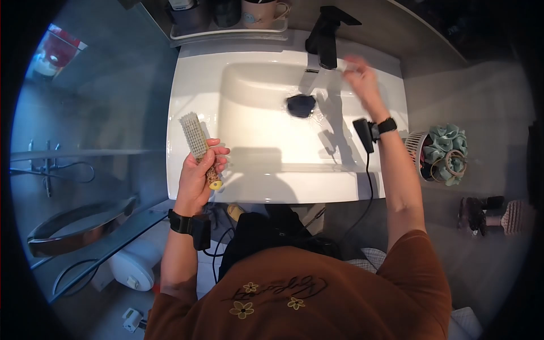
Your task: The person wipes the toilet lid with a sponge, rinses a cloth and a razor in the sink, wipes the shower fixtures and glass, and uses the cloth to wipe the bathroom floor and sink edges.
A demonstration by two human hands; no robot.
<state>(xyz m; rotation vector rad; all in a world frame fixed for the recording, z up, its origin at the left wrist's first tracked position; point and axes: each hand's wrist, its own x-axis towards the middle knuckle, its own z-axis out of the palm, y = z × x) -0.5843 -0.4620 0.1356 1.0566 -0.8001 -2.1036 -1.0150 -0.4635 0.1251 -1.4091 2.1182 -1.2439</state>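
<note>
My left hand grips the handle of a scrub brush over the left rim of a white washbasin. The brush's pale bristles face up, and its patterned handle ends in a yellow cap. Blurred by motion, my right hand is just right of a black faucet, fingers loosely apart, with nothing visible in it. A stream of water falls from the spout into the basin. It splashes around a dark object on the basin floor, too blurred to identify.
Behind the basin a white tray holds a pink mug and dark containers. A basket with green scrunchies hangs at right, with hairbrushes nearby. Glass borders the left. A cable trails from my right wrist device.
</note>
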